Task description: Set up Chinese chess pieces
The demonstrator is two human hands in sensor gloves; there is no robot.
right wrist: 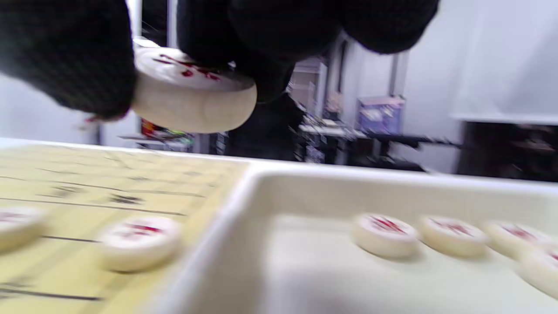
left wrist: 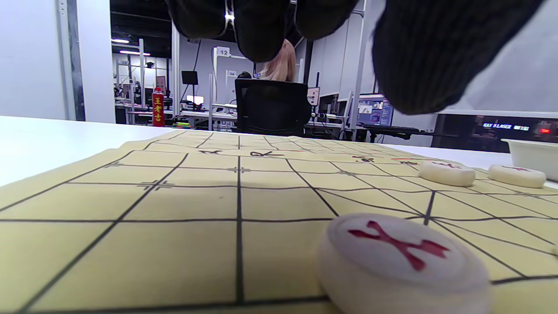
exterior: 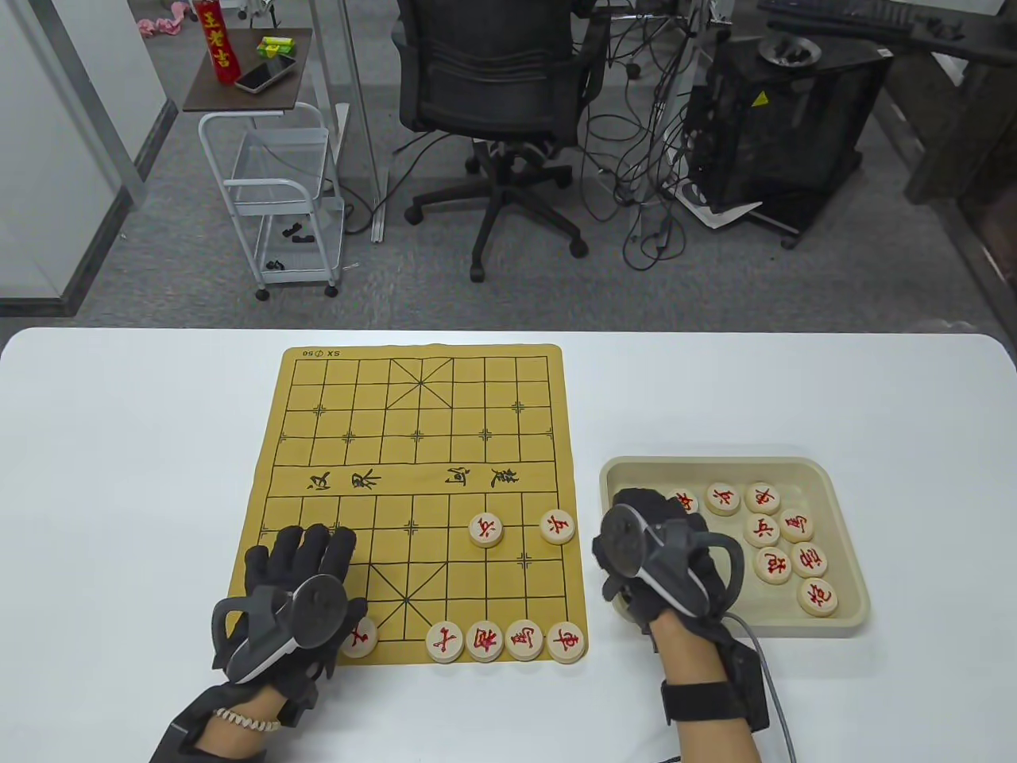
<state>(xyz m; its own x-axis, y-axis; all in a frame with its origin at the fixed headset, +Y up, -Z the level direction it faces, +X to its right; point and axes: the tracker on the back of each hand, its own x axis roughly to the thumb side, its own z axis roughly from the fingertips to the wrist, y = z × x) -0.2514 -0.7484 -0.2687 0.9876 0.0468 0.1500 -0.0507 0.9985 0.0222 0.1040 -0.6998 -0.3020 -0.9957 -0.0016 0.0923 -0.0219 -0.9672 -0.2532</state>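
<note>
In the table view, your right hand (exterior: 663,560) sits at lower right over the left end of the tray (exterior: 846,628), and its tracker hides the fingers, so you cannot tell from here what they grip; it also covers part of a piece at the tray's upper left, while 7 more pieces (exterior: 775,531) lie in plain sight to the right of it. Your left hand (exterior: 290,592) lies at lower left on the board (exterior: 349,477) with fingers stretched flat and released, its tracker half covering 1 piece (exterior: 361,637) on the bottom row. 4 pieces (exterior: 505,640) line the bottom row at centre right, and 2 soldiers (exterior: 522,528) stand 2 rows higher. In the left wrist view, your fingertips (left wrist: 436,56) hang in from the top edge, cut off, holding nothing; that bottom-row piece lies at lower right, below them and apart. In the right wrist view, blurred throughout, your fingers (right wrist: 69,61) pinch 1 piece (right wrist: 192,98) at upper left, lifted over the tray's left rim where it meets the board; its character is hard to read.
</note>
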